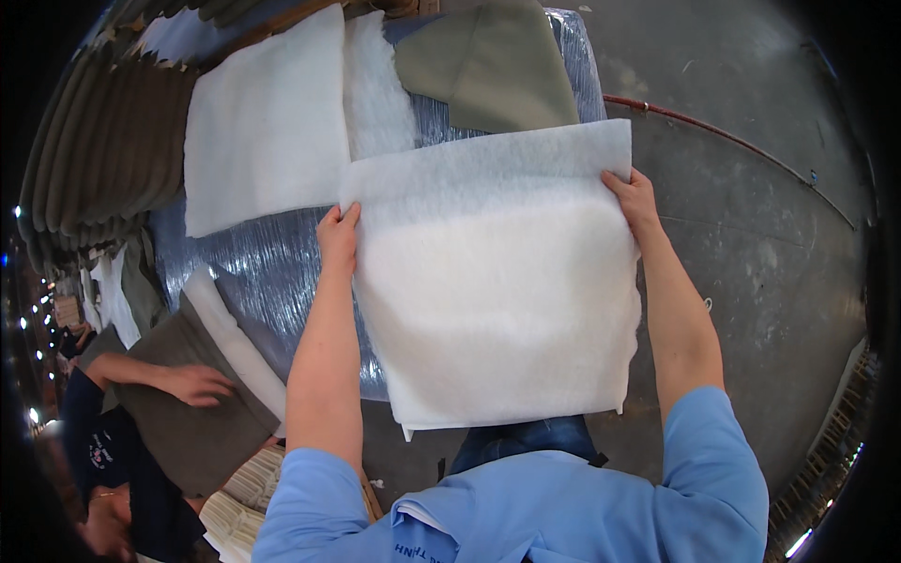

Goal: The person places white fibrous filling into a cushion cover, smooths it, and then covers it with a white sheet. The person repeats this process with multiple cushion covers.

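A large white sheet of fibre wadding (497,310) hangs in front of me, its lower part reaching toward my body. Along the far edge the wadding looks thinner and slightly see-through; below that band it appears thicker, and I cannot tell what lies beneath. My left hand (340,236) pinches its left edge near the far corner, thumb on top. At the far right corner, my right hand (635,199) grips the other edge, thumb on top and fingers mostly hidden behind. Between the two hands the sheet is stretched fairly flat.
Under the wadding is a plastic-wrapped surface (253,258), bearing another white wadding piece (267,122) and olive fabric (507,70). Brown-olive padded pieces (108,150) are stacked at far left. A co-worker (141,450) handles brown fabric (202,375) at left. A red hose (694,120) crosses the floor.
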Demonstrator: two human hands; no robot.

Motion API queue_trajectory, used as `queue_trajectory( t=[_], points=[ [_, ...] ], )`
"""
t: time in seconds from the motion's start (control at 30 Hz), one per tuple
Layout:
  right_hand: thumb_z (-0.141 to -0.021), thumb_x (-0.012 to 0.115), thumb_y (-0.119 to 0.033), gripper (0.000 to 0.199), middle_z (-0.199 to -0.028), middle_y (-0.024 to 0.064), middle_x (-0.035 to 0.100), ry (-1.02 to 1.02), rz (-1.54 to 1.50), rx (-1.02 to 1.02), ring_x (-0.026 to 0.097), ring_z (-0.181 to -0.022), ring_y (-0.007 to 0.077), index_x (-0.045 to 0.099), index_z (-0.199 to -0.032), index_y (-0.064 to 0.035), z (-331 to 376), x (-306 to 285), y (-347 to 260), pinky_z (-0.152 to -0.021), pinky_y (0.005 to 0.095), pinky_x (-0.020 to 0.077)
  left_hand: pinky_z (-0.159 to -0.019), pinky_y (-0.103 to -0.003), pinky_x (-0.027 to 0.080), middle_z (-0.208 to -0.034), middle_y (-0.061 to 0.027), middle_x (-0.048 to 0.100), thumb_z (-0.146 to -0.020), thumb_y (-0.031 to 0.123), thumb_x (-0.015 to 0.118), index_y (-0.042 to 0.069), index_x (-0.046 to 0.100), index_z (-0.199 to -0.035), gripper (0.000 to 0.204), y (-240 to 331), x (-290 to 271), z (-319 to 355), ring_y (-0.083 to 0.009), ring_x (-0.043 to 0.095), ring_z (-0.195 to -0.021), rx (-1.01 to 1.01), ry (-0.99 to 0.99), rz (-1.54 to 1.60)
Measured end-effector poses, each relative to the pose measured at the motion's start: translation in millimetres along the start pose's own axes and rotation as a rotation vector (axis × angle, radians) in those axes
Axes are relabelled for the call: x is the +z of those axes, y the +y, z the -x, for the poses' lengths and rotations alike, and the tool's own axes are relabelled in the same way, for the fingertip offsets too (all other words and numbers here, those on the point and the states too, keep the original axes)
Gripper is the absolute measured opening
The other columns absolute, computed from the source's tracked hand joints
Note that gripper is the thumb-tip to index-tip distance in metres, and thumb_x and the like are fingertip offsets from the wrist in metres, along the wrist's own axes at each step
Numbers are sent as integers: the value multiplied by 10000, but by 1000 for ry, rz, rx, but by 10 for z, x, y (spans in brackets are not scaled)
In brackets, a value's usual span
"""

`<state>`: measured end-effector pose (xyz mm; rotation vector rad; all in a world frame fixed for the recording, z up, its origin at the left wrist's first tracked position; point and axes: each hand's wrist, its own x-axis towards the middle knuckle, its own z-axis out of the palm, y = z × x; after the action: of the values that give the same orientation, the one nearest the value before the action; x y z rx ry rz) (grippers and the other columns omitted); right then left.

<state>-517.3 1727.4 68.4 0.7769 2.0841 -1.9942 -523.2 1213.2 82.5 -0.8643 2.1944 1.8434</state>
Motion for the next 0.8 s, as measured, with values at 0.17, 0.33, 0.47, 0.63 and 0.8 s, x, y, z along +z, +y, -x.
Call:
queue_trajectory(
  t=[0.17,0.33,0.47,0.63,0.8],
  points=[
    [-908,791,-208,457,-1178,100,715,-20,114,95,666,-1014,195,668,-1319,-49,62,-68,-217,-870,342,527,-839,-319,520,-1115,-94,725,-962,178,713,-32,658,-1268,375,151,29,67,-165,653,-956,-33,-49,-142],
    [-914,781,-289,565,-1341,116,639,314,396,-276,594,-1206,243,600,-1432,-160,454,-344,-633,-983,415,470,-903,-371,526,-1189,-147,704,-955,173,699,0,636,-1307,397,284,-511,539,-244,670,-1031,68,186,-562],
    [-925,742,-265,505,-1351,115,640,56,846,-873,590,-1259,306,616,-1401,-153,981,46,-459,-1056,475,442,-1036,-445,470,-1318,-181,643,-971,204,655,42,639,-1305,372,273,-45,1185,-338,604,-1203,649,238,-799],
    [-997,618,-349,399,-1276,118,671,-188,1161,-982,611,-1216,330,660,-1312,-107,1258,1066,-419,-1062,453,456,-1069,-487,432,-1309,-163,651,-1007,294,585,56,653,-1281,369,76,542,1234,-392,574,-1234,909,52,-1022],
    [-1027,534,-463,448,-1153,144,719,-434,1259,-494,647,-1133,339,746,-1159,-91,794,1117,-542,-994,460,480,-963,-474,494,-1117,-175,728,-1038,326,533,41,731,-1122,357,163,503,870,-403,629,-1142,513,-85,-854]
  ],
)
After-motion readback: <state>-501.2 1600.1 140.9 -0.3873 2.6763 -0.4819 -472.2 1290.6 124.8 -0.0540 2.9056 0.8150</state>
